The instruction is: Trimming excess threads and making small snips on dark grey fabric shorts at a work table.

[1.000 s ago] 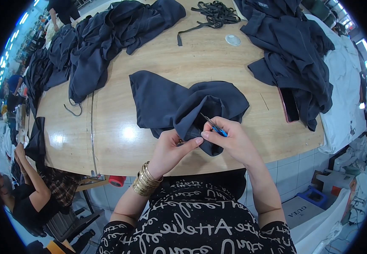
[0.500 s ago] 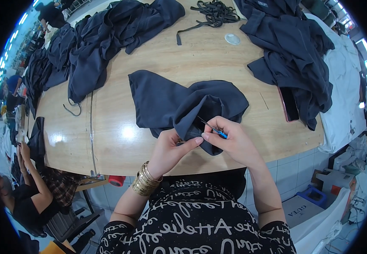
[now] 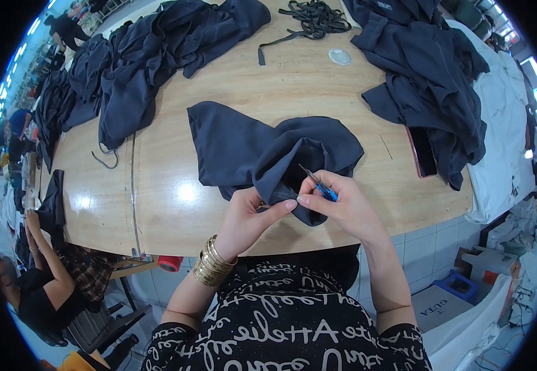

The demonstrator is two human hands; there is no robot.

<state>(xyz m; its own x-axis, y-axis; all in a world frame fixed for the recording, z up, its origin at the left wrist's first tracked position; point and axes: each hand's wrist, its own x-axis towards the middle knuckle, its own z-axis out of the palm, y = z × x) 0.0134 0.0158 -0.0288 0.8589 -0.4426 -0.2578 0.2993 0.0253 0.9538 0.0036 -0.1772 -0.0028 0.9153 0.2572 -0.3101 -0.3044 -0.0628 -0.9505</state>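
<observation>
Centrally, one dark garment [image 3: 231, 145] lay bunched on the tabletop [image 3: 262, 86]. Left hand [image 3: 252, 216]: fingers pinched its near edge. Right hand [image 3: 343, 203]: fingers gripped small blue-handled snips [image 3: 326, 191], blades over the cloth.

The garment [image 3: 228, 148] is matt, softly creased cloth. The surface [image 3: 237, 83] looks like smooth, glossy wood. The snips [image 3: 326, 191] pair metal blades with blue plastic. The bangles [image 3: 211, 264] are shiny metal; the phone [image 3: 427, 162] has a glossy screen.
</observation>
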